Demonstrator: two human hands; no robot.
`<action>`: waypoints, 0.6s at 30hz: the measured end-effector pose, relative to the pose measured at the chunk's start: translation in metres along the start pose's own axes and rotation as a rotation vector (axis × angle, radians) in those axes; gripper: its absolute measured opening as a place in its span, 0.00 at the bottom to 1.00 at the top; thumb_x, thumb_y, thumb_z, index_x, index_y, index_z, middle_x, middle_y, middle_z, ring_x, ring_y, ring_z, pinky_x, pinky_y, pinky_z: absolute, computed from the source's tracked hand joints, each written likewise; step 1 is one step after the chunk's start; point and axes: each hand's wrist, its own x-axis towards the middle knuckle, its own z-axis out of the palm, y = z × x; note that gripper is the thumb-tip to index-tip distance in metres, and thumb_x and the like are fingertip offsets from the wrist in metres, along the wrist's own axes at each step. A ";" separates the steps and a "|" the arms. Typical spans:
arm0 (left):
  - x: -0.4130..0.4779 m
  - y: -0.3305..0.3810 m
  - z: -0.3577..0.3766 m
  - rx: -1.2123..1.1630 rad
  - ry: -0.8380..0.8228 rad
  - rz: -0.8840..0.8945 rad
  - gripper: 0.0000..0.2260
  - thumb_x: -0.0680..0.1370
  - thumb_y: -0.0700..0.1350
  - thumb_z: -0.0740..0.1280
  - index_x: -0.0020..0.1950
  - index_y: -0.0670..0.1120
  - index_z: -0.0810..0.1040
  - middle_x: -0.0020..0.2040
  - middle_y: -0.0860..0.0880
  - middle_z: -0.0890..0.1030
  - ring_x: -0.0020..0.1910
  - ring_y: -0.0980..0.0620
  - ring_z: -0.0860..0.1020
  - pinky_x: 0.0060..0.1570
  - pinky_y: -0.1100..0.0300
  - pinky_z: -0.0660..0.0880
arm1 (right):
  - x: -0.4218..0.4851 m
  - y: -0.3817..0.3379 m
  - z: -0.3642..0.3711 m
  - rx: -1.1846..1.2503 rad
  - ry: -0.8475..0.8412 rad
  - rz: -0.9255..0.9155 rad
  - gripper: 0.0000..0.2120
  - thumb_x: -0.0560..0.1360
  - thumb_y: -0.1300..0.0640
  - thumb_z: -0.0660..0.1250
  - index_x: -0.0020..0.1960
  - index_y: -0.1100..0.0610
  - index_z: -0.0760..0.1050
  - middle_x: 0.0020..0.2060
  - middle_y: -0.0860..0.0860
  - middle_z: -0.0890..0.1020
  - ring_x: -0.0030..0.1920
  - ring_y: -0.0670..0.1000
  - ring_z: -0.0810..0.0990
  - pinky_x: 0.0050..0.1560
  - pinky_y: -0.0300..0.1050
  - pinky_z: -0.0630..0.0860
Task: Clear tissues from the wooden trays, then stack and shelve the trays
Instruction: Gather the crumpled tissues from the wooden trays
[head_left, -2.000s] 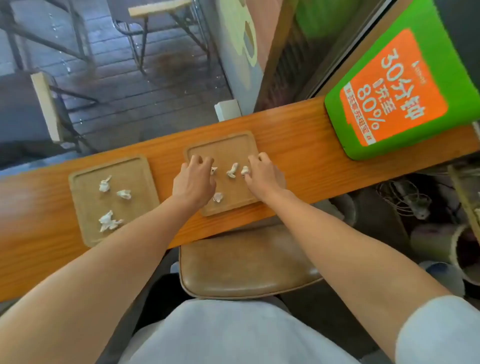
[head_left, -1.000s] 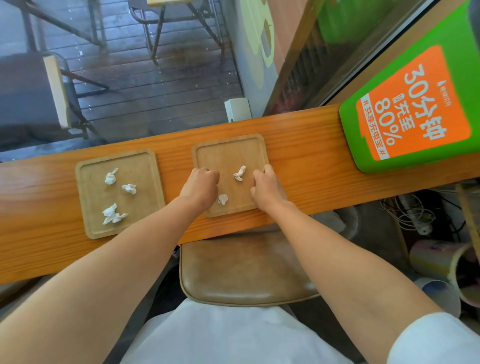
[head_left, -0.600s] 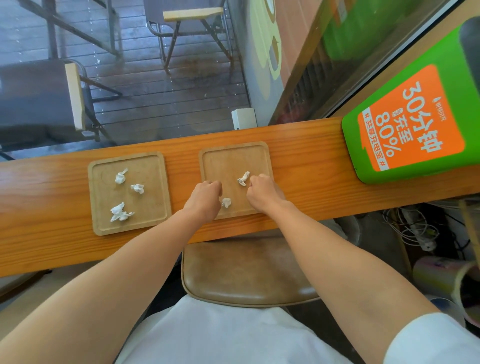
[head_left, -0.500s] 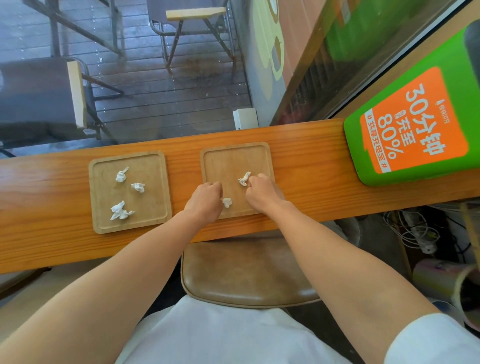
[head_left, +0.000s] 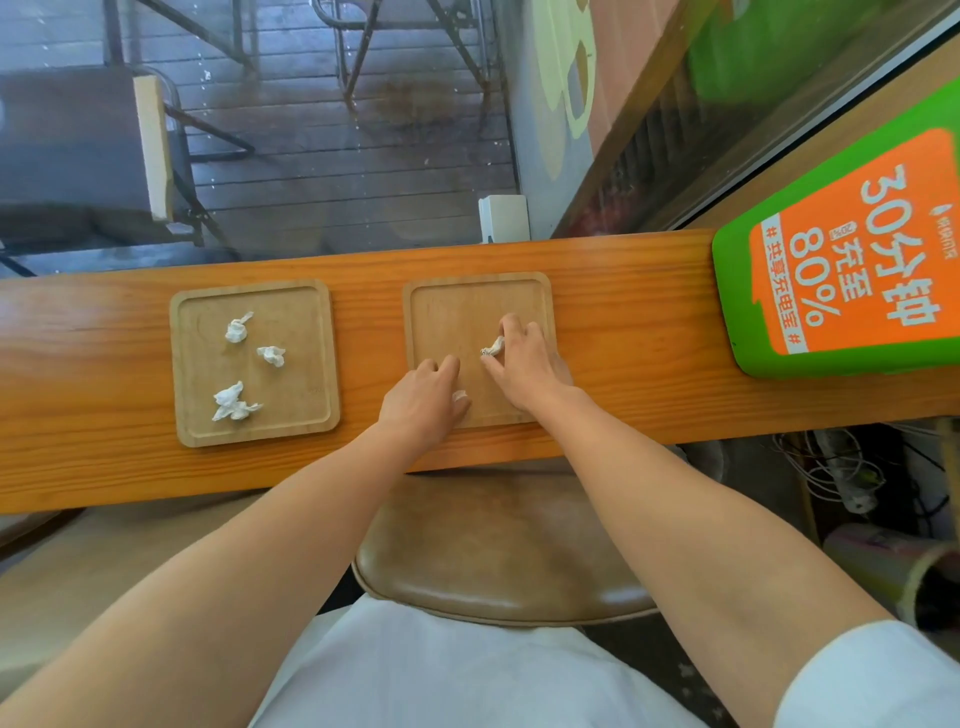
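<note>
Two square wooden trays lie side by side on a long wooden counter (head_left: 623, 312). The left tray (head_left: 311, 364) holds three crumpled white tissues (head_left: 236, 330), one near its front (head_left: 231, 404). Both my hands rest on the right tray (head_left: 447, 306). My right hand (head_left: 519, 364) pinches a small tissue wad (head_left: 493, 345) between thumb and fingers. My left hand (head_left: 423, 402) is curled at the tray's front, and a bit of white tissue (head_left: 460, 397) shows at its fingertips.
A green and orange sign (head_left: 841, 270) lies on the counter at the right. A brown stool seat (head_left: 498, 561) sits under the counter in front of me. Cables (head_left: 841, 467) and cups crowd the floor at the right. A window with chairs outside lies beyond the counter.
Two tissues have gone from the right tray into my fists. My right hand has closed its fingers on the middle tissue, and my left hand has slid onto the front one.
</note>
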 end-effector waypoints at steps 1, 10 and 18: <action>0.000 0.001 0.000 0.000 -0.003 0.006 0.12 0.78 0.52 0.65 0.55 0.47 0.69 0.49 0.44 0.76 0.45 0.42 0.77 0.39 0.48 0.78 | 0.001 0.000 0.001 -0.008 -0.014 -0.001 0.19 0.78 0.45 0.62 0.63 0.54 0.63 0.54 0.56 0.72 0.50 0.57 0.75 0.46 0.54 0.76; 0.001 0.007 -0.006 0.025 -0.068 0.064 0.03 0.81 0.40 0.59 0.51 0.42 0.71 0.46 0.42 0.77 0.43 0.40 0.77 0.42 0.46 0.78 | 0.000 -0.007 0.005 -0.018 -0.118 -0.029 0.07 0.81 0.58 0.53 0.57 0.57 0.67 0.49 0.59 0.78 0.43 0.58 0.77 0.39 0.52 0.75; -0.003 0.002 -0.019 -0.040 -0.100 -0.013 0.09 0.79 0.41 0.63 0.51 0.39 0.80 0.50 0.41 0.79 0.47 0.43 0.78 0.48 0.49 0.79 | -0.009 -0.012 -0.002 0.020 -0.206 0.015 0.07 0.79 0.62 0.53 0.53 0.57 0.68 0.49 0.57 0.77 0.40 0.54 0.74 0.34 0.47 0.68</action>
